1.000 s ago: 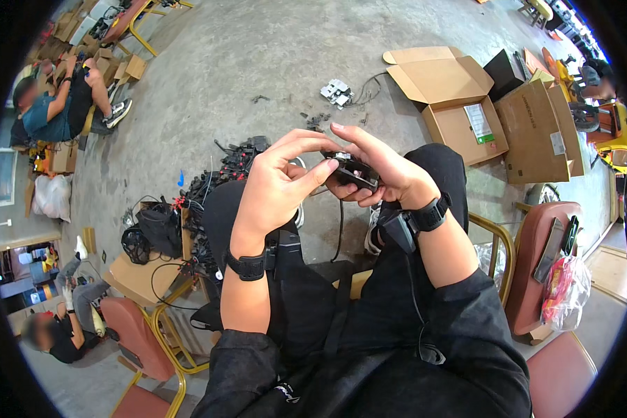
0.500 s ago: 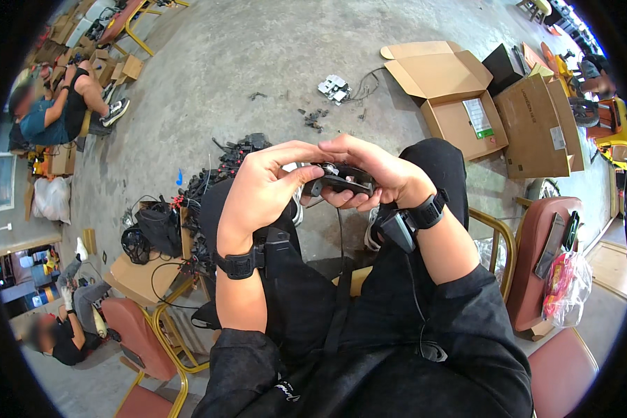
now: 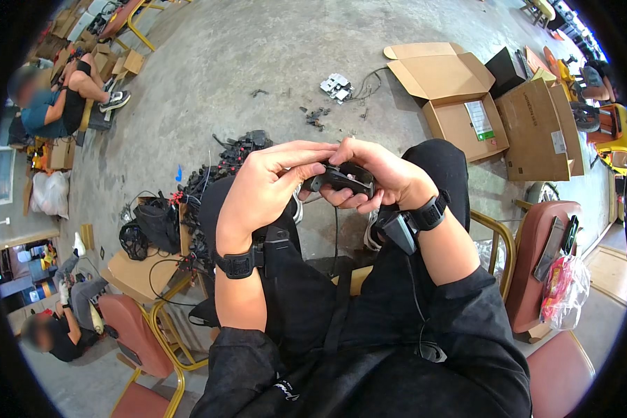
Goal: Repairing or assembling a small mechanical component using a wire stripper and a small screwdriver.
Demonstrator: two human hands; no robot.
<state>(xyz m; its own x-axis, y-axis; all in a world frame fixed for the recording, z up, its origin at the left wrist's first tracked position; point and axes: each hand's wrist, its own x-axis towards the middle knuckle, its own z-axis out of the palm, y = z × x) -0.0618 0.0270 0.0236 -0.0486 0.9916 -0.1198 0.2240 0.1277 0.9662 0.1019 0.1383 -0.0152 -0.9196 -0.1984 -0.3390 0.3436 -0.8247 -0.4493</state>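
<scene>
Between both hands, above my knees, is a small black plastic device with a rounded, open-looking body and a paler spot inside. A thin dark cable hangs below it. My left hand grips its left end, thumb along the near side and fingers stretched over the far side. My right hand holds its right end, with the thumb at the top and the other fingers curled underneath. The fingers hide part of the device, so its exact kind cannot be told.
A heap of black parts with red bits lies left of my knee, by a cardboard piece. Ahead are a grey metal unit, small black pieces and an open cardboard box. Chairs flank me; other people sit at left.
My right thumb has shifted slightly on the top of the device, and the device has tilted a little. Both hands keep their hold in nearly the same place.
</scene>
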